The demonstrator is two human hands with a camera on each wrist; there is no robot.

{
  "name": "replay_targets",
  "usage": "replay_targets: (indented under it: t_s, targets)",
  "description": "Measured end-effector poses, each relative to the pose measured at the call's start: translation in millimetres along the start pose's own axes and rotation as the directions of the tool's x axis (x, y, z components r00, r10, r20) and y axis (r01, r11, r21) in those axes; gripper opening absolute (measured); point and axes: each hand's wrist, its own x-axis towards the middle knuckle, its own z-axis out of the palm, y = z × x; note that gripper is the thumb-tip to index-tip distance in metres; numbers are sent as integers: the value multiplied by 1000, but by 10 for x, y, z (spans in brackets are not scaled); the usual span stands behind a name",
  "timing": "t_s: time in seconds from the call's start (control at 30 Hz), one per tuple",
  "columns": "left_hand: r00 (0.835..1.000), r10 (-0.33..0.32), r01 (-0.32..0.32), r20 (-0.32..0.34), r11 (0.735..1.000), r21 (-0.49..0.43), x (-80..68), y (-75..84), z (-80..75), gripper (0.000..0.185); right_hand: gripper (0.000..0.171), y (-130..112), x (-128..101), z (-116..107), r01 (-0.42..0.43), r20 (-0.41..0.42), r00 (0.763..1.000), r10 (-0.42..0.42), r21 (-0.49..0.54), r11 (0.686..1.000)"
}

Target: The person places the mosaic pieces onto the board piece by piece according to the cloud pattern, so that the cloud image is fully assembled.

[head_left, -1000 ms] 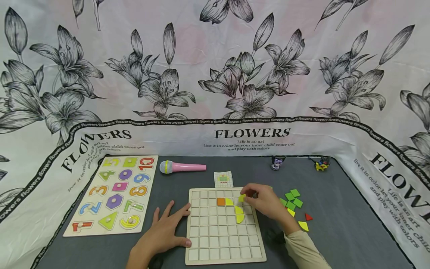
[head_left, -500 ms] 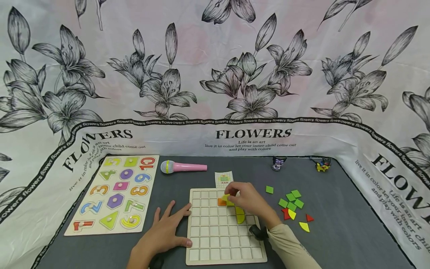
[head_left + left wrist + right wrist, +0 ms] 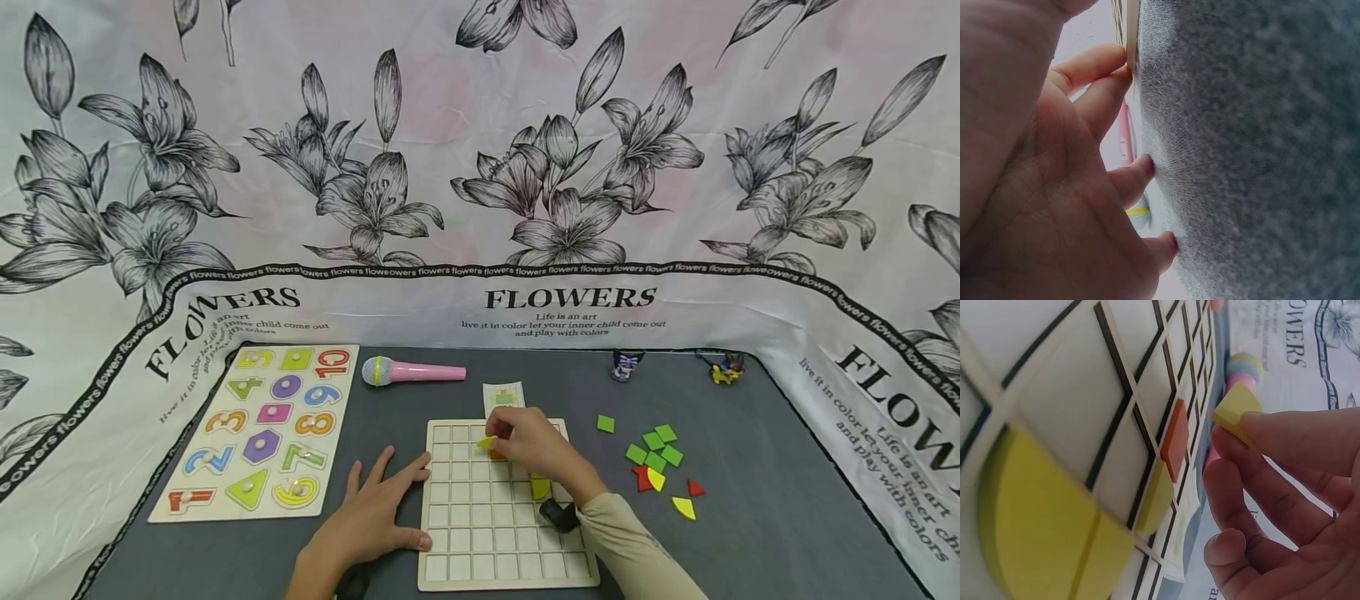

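My right hand [image 3: 536,450] pinches a yellow quarter-circle tile [image 3: 1235,409] between thumb and fingers, over the upper part of the wooden grid board [image 3: 476,542]. In the head view, the held tile overlaps squares just left of an orange square tile [image 3: 1175,440]. Set in the grid are also a yellow tile [image 3: 1157,503] beside the orange one and two yellow tiles [image 3: 1035,519] nearer the right wrist camera. My left hand [image 3: 375,508] lies with fingers spread at the board's left edge, its thumb and index fingertips touching the rim.
Right of the board lie several green squares [image 3: 655,461], red triangles [image 3: 696,487] and yellow quarter-circles [image 3: 683,507]. A small pattern card [image 3: 502,392] sits behind the board. A number puzzle [image 3: 258,446], a pink toy microphone [image 3: 416,372] and two small figurines [image 3: 625,365] stand around.
My right hand has moved left across the board with the yellow quarter-circle tile, from the right columns to just left of the orange square. My left hand stays at the board's edge.
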Motion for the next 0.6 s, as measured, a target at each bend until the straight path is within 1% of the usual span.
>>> replay_targets:
  t_s: [0.17,0.33,0.5,0.6]
  targets:
    - [1000,0,0,0,1000,-1,1,5,-2,114,16,18,48,71,8,7,1000,-8,-49,999]
    - [1000,-5,5,0,1000,1,2,7,-4,113,12,19,71,112,26,33,999,-24,-79,997]
    - [1000,-5,5,-1,1000,5,7,0,-1,114,14,-28,84,131,41,48,998,-36,-99,994]
    - [1000,-1,1,-2,1000,7,8,-5,2,114,15,-43,94,145,37,42,999,-32,-132,991]
